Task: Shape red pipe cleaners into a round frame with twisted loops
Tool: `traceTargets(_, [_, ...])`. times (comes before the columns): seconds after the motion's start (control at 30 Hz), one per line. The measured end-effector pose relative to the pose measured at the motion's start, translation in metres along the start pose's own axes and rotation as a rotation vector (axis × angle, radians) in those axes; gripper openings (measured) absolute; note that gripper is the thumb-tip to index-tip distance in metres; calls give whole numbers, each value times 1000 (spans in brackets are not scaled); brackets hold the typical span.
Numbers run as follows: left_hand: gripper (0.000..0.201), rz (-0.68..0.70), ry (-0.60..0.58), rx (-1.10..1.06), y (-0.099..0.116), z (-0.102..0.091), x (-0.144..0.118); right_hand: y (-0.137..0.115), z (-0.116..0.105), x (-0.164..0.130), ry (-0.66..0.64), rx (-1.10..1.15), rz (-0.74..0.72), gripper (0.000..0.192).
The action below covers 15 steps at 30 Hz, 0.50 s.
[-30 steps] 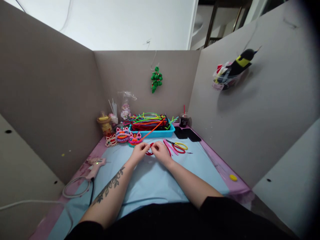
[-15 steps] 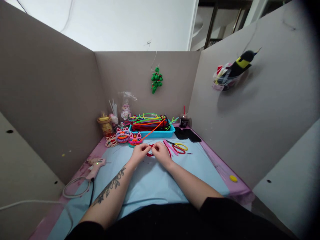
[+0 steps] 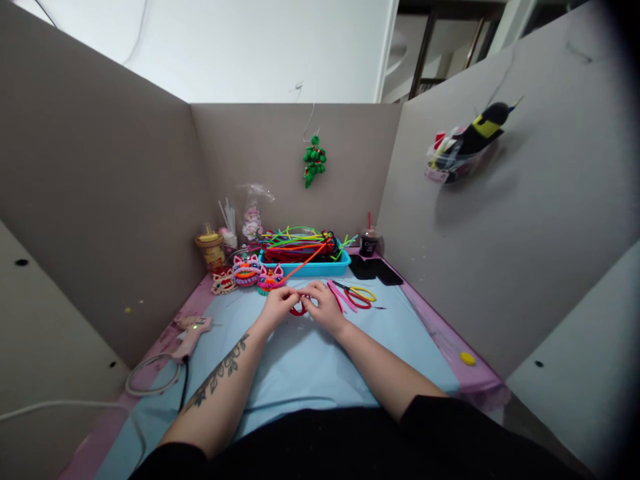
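My left hand [image 3: 280,307] is closed in a pinch on a red pipe cleaner [image 3: 299,311], which is bent into a small loop below the fingertips. From the other side, my right hand [image 3: 324,308] has its fingers and thumb curled on the same piece, its fingertips meeting those of the left. A red end shows past the right hand. Just right of it lie pink pipe cleaner strips [image 3: 345,297], scissors with red handles [image 3: 359,301] and a yellow-handled tool [image 3: 364,292]. Left of the hands stand colourful fuzzy animal-face pieces [image 3: 271,278].
Behind the hands stands a blue tray [image 3: 305,269] of colourful pipe cleaners. Dark phone-like slabs [image 3: 385,271] and a drink cup [image 3: 369,243] are at the back right. A pink glue gun [image 3: 193,335] with its cable lies left. Grey panels [image 3: 295,123] enclose the table.
My right fingers have stretched leftward over the left fingertips, with the thumb parting from them. The red loop shows more fully beneath. The left hand has hardly moved.
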<state>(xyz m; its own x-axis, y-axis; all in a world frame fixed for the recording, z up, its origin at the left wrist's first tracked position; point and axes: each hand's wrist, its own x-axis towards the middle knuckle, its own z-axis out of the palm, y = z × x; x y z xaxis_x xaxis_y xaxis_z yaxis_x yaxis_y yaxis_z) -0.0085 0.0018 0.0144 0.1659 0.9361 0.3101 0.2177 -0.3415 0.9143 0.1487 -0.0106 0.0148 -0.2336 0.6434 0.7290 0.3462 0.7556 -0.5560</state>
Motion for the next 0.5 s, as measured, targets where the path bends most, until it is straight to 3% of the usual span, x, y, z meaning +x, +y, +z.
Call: traceTargets(0.5, [25, 36, -134, 88, 4, -5, 0, 6, -2, 2, 31, 8, 29, 12])
